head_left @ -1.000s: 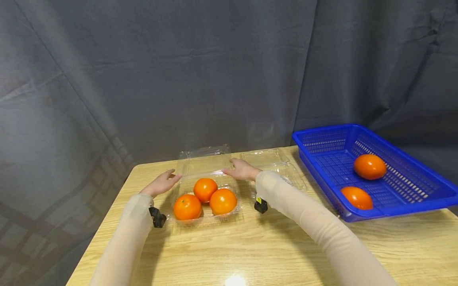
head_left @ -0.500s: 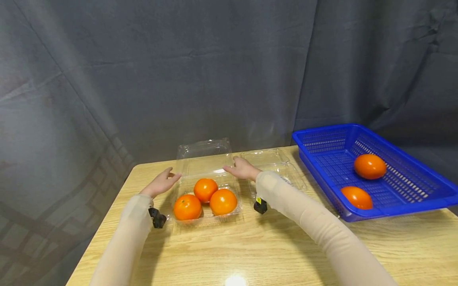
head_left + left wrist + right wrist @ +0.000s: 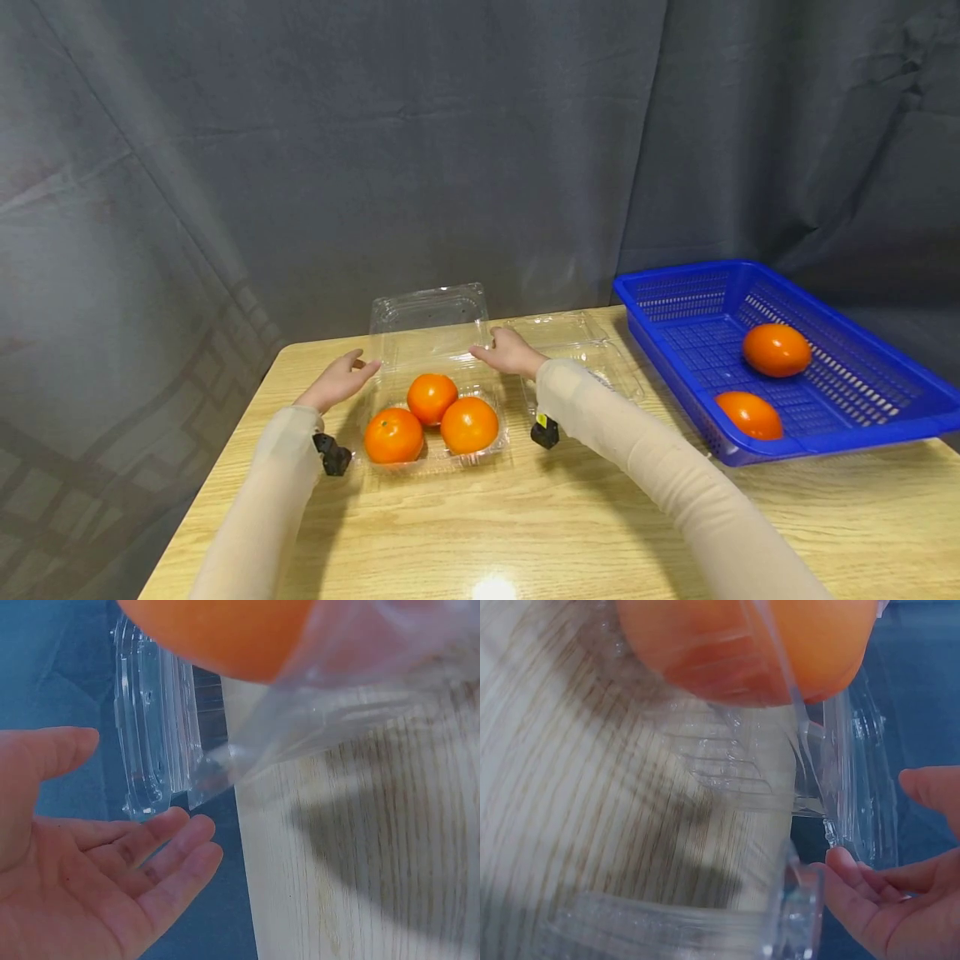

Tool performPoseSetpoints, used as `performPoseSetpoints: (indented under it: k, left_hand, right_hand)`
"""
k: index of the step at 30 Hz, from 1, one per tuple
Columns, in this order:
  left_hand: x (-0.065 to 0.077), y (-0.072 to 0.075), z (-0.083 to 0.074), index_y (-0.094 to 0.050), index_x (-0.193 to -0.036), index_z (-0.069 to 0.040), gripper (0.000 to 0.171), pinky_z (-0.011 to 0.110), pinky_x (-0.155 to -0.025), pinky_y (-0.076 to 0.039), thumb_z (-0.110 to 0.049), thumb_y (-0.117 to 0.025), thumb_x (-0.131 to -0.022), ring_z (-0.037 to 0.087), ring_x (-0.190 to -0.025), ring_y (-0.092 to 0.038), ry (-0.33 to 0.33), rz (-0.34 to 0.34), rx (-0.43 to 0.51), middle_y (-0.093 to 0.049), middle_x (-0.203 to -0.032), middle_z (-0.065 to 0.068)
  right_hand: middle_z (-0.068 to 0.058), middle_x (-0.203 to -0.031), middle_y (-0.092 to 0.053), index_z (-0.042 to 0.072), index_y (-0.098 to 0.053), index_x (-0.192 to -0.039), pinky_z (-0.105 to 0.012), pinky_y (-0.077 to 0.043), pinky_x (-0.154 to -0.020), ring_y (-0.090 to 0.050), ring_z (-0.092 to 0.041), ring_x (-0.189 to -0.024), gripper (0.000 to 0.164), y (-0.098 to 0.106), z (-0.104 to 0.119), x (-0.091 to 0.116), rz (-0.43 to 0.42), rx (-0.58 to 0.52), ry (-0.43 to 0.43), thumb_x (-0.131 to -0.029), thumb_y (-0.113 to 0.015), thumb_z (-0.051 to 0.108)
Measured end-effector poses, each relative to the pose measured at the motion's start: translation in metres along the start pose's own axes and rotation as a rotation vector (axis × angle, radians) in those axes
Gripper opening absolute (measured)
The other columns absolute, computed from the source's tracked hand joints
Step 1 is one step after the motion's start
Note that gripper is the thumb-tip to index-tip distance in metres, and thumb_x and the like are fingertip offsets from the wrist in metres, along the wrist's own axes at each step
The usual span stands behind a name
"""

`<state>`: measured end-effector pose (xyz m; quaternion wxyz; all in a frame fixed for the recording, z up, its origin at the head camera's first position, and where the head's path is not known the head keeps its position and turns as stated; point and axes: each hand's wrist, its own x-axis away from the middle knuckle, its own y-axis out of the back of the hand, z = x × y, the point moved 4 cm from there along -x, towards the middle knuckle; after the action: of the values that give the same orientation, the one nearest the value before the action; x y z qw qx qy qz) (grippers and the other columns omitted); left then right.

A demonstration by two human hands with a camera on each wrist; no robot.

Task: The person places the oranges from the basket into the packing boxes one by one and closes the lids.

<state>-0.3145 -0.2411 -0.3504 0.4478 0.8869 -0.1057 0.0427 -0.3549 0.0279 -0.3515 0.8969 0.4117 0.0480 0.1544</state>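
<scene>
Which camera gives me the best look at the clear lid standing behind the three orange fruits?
The head view: it shows nearly the whole clear lid, tilted up behind the orange fruits. The left wrist view shows only a narrow strip of it near the left hand; the right wrist view, a similar strip near the right hand.

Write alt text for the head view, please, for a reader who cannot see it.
A left hand and right hand flank the raised lid of a clear box holding three orange fruits. To the right are a second box and a blue basket with two more fruits, on a wooden table before a dark curtain.
</scene>
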Motion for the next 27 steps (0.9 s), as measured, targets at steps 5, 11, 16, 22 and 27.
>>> performPoseSetpoints:
  k: [5,11,16,22,27]
  left_hand:
    - [-0.0003,0.0001,-0.0017,-0.013,-0.145,0.01,0.074,0.058,-0.106,-0.034,-0.043,-0.037,-0.099,0.048,-0.13,-0.034,0.002,-0.002,-0.009,-0.032,-0.142,0.034]
    - [-0.0008,-0.0004,-0.0025,-0.014,-0.144,0.012,0.072,0.057,-0.104,-0.036,-0.039,-0.039,-0.099,0.047,-0.127,-0.038,-0.003,-0.003,-0.027,-0.037,-0.138,0.034]
    - [-0.0007,-0.0009,-0.0027,-0.012,-0.144,0.013,0.073,0.057,-0.104,-0.035,-0.036,-0.041,-0.099,0.046,-0.125,-0.04,0.004,0.003,-0.013,-0.041,-0.134,0.033]
    - [-0.0014,-0.0015,-0.0029,-0.017,-0.143,0.014,0.069,0.057,-0.105,-0.035,-0.034,-0.041,-0.099,0.047,-0.126,-0.038,0.003,0.014,0.008,-0.038,-0.138,0.033]
    - [-0.0023,-0.0014,-0.0028,-0.015,-0.144,0.013,0.069,0.057,-0.107,-0.033,-0.033,-0.04,-0.099,0.048,-0.129,-0.034,0.001,0.029,0.035,-0.031,-0.142,0.035]
  right_hand:
    - [-0.024,-0.12,-0.056,-0.011,-0.032,-0.139,-0.04,-0.048,-0.095,-0.056,-0.029,-0.104,0.067,-0.0002,-0.0001,-0.0001,-0.014,-0.044,-0.01,-0.093,-0.054,0.033]
    - [-0.018,-0.108,-0.057,-0.009,-0.034,-0.138,-0.031,-0.049,-0.082,-0.052,-0.018,-0.084,0.067,-0.0001,-0.0019,-0.0009,-0.037,-0.109,-0.02,-0.09,-0.059,0.03]
    - [-0.017,-0.106,-0.055,-0.007,-0.035,-0.137,-0.029,-0.047,-0.078,-0.049,-0.017,-0.082,0.065,-0.0002,-0.0022,-0.0009,-0.042,-0.145,-0.034,-0.09,-0.06,0.029]
    - [-0.019,-0.107,-0.055,-0.007,-0.037,-0.135,-0.032,-0.048,-0.08,-0.05,-0.02,-0.085,0.06,-0.0009,-0.0029,-0.0008,-0.055,-0.155,-0.035,-0.09,-0.059,0.027]
    - [-0.022,-0.111,-0.054,-0.007,-0.036,-0.133,-0.036,-0.049,-0.084,-0.052,-0.023,-0.089,0.057,-0.0011,-0.0041,-0.0008,-0.063,-0.185,-0.041,-0.09,-0.059,0.022]
